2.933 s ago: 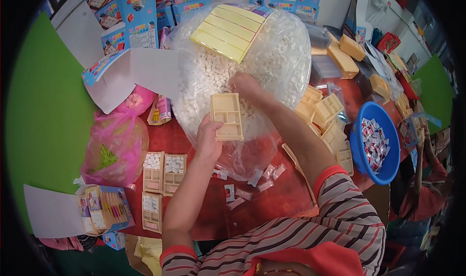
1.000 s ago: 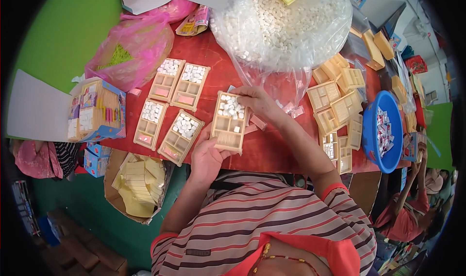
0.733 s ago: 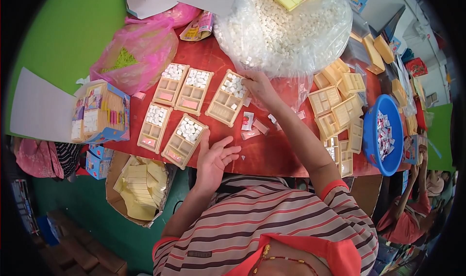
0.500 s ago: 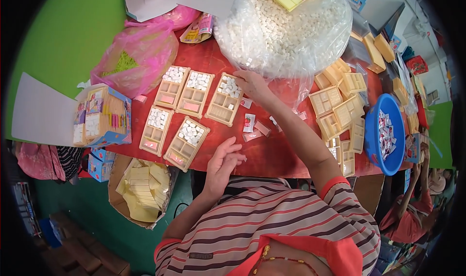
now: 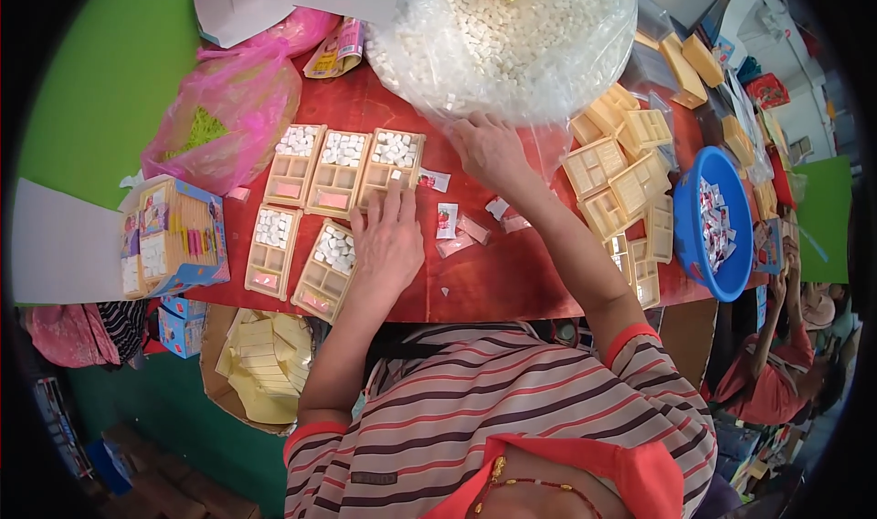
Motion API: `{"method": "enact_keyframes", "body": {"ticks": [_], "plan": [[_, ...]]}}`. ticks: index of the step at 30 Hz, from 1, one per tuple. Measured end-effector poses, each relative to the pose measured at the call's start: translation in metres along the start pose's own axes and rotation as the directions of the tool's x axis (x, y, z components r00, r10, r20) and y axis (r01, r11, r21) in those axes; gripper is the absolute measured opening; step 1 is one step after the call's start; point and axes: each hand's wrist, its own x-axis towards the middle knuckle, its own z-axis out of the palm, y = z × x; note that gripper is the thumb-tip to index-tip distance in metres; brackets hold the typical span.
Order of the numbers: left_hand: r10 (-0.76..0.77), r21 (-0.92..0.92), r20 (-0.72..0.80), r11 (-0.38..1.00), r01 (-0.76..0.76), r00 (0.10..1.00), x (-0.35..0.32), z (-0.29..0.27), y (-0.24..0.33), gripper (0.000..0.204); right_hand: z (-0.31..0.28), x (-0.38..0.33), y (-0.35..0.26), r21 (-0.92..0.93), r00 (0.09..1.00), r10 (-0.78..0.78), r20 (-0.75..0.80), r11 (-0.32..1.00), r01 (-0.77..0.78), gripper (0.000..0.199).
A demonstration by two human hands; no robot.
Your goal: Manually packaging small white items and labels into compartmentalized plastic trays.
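Hands, centre of the frame: the left hand (image 5: 388, 245) lies palm down, fingers extended and slightly apart, over the lower end of a beige compartmented tray (image 5: 376, 174), gripping nothing that I can see. The right hand (image 5: 493, 153) is farther up, palm down and fingers a little bent, at the lower margin of a large clear bag (image 5: 594, 71); from my end I cannot tell whether it pinches the film.

Left of centre, on the red worktop (image 5: 420, 286), I count five such trays. Two form the nearer row, the right one partly hidden by the left wrist; three stand side by side in the farther row, the hand-covered tray being rightmost. Each has white pieces (image 5: 395, 147) in its upper compartment. Right of the left hand lie small packets (image 5: 447, 220), some white and red, others pink.

Farther out, at left, an open blue carton (image 5: 206, 268) is packed with goods, and above it sits a pink bag (image 5: 265, 126) with something bright green inside. At right, I see a heap of beige trays (image 5: 630, 185), then a blue basin (image 5: 687, 217) of packets. Upper centre, the clear bag bulges with white pieces. At the right edge, I note a co-worker (image 5: 772, 373) in red.
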Motion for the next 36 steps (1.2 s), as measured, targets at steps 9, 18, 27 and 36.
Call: {"method": "enact_keyframes", "body": {"ticks": [9,18,27,36], "plan": [[-0.004,-0.005,-0.036,1.0,0.004,0.999,-0.008,0.005,0.001,0.05,-0.023,-0.049,-0.042,-0.008,0.928,-0.337,0.158,0.94,0.342,0.01],[0.078,-0.11,-0.09,0.99,-0.087,0.993,-0.021,-0.006,0.017,0.04,-0.045,-0.078,-0.031,0.064,0.948,-0.161,0.273,0.987,0.149,0.014],[0.137,-0.284,-0.128,0.944,-0.168,0.982,-0.028,0.003,0.035,0.033,-0.031,-0.098,-0.029,0.039,0.964,-0.106,0.244,0.994,0.099,0.013],[0.069,-0.385,-0.188,0.912,-0.138,0.98,-0.019,-0.007,0.031,0.046,-0.043,-0.089,-0.027,0.291,0.962,0.049,0.27,0.948,-0.13,0.008]]}}
